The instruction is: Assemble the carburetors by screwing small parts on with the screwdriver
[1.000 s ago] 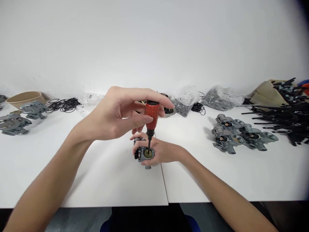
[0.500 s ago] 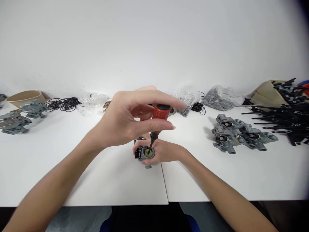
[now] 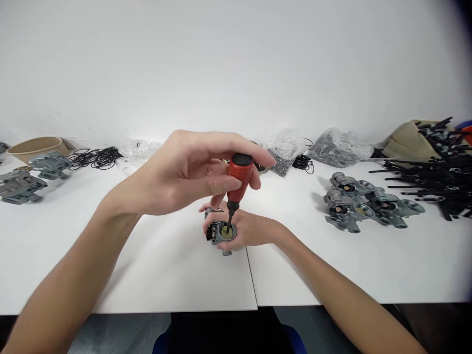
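Note:
My left hand (image 3: 177, 172) is closed round the red handle of a screwdriver (image 3: 240, 179), with the thumb on its near side and the index finger reaching past the black end cap. The screwdriver leans slightly. Its dark shaft runs down into the round bore of a grey metal carburetor (image 3: 221, 237), and the tip meets a brass-coloured disc there. Whether a screw sits under the tip is too small to tell. My right hand (image 3: 247, 228) wraps the carburetor from the right side and grips it on the white table.
Several carburetors (image 3: 348, 209) stand to the right, beside a heap of black parts (image 3: 435, 172). More carburetors (image 3: 22, 187) are at far left, near a tan bowl (image 3: 39, 146) and black rings (image 3: 98, 158). Plastic bags of small parts (image 3: 341, 147) line the wall. A seam (image 3: 251, 278) divides the table.
My left hand has shifted a little left, its thumb and fingers turning on the handle. The screwdriver now stands more upright. My right hand and the carburetor have hardly moved.

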Available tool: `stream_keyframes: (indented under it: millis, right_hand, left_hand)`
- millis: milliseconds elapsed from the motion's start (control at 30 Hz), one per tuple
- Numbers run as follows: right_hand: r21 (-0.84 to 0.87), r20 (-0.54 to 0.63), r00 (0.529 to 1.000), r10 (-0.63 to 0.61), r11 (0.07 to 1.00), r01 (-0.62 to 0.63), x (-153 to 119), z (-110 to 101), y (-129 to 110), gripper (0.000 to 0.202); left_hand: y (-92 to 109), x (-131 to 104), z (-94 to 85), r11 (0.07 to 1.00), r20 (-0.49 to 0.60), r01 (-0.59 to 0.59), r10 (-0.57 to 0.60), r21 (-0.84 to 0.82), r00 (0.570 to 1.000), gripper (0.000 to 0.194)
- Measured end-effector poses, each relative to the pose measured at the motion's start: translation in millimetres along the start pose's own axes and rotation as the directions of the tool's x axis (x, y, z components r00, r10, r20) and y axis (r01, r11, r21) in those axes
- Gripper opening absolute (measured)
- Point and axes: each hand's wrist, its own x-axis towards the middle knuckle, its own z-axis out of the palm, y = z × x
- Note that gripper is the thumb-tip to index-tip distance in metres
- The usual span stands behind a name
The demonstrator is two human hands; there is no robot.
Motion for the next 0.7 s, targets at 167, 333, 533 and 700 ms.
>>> stream_keyframes:
  millis: [167, 333, 533, 700]
  right_hand:
    - [0.011, 0.002, 1.000, -0.016, 1.000, 0.016, 0.0, 0.2, 2.0, 0.036]
    - [-0.019, -0.018, 0.999, -0.049, 0.999, 0.049, 0.2, 0.0, 2.7, 0.035]
    - [0.017, 0.010, 0.999, -0.032, 0.999, 0.032, 0.0, 0.0, 3.4, 0.034]
    - [-0.017, -0.012, 0.998, -0.059, 0.998, 0.059, -0.3, -1.0, 5.2, 0.036]
  left_hand:
    - [-2.0, 1.2, -0.6, 0.998, -0.015, -0.054, 0.054, 0.044, 0.998, 0.021]
    - [1.0, -1.1, -4.1, 0.999, 0.050, -0.011, 0.009, 0.031, 0.999, 0.027]
    - [0.6, -1.2, -2.6, 0.995, 0.009, -0.094, 0.094, 0.033, 0.996, 0.019]
    - [0.6, -0.5, -0.1, 0.999, -0.030, -0.046, 0.046, 0.004, 0.999, 0.030]
